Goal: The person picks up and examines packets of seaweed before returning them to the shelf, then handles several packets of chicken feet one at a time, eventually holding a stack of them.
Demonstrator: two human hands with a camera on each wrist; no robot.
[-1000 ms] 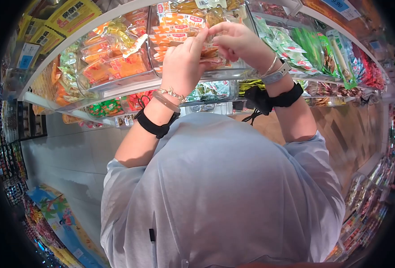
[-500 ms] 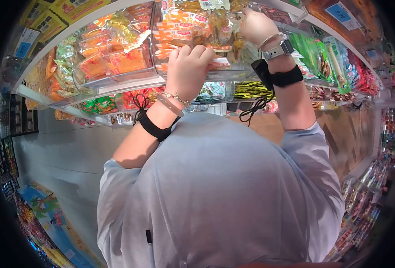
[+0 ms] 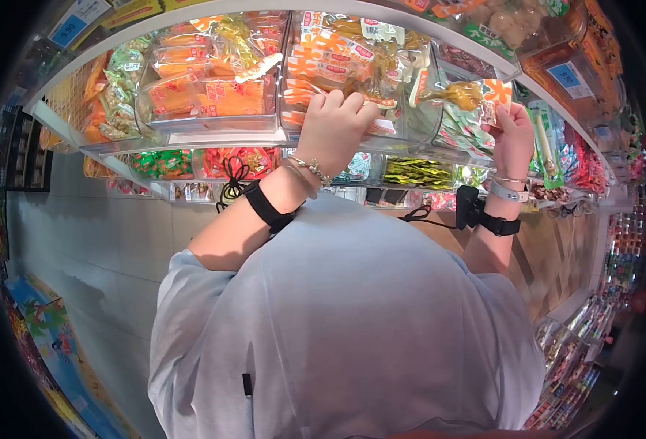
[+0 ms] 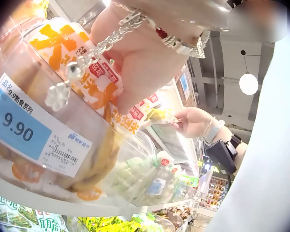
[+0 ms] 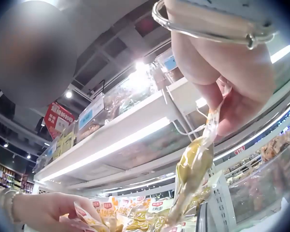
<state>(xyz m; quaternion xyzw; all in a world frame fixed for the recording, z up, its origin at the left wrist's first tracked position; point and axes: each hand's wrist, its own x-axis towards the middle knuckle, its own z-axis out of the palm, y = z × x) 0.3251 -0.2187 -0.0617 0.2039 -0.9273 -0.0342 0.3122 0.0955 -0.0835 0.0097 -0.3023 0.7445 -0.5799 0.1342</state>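
My right hand (image 3: 514, 143) pinches the label end of a clear food packet (image 3: 454, 95), which has an orange-and-white label and brownish-yellow food inside. In the right wrist view this packet (image 5: 195, 162) hangs down from the fingertips. My left hand (image 3: 334, 135) is at the front of a clear bin full of similar packets (image 3: 330, 62). From the right wrist, the left hand (image 5: 48, 210) shows its fingers around the edge of an orange-and-white packet (image 5: 89, 218). Part of that grip is hidden behind the knuckles in the head view.
A bin of orange packets (image 3: 206, 99) stands to the left. Green-and-white packets (image 3: 462, 132) lie on the right, under the held packet. A price tag (image 4: 26, 128) reading 9.90 is fixed to the bin front. The upper shelf edge (image 3: 213, 11) curves above; lower shelves hold yellow-green packets (image 3: 418, 172).
My right hand has left the left hand's side, reached to the bin's back right, and come out rightward with a packet. The left hand has stayed at the bin front. The head view has shifted.
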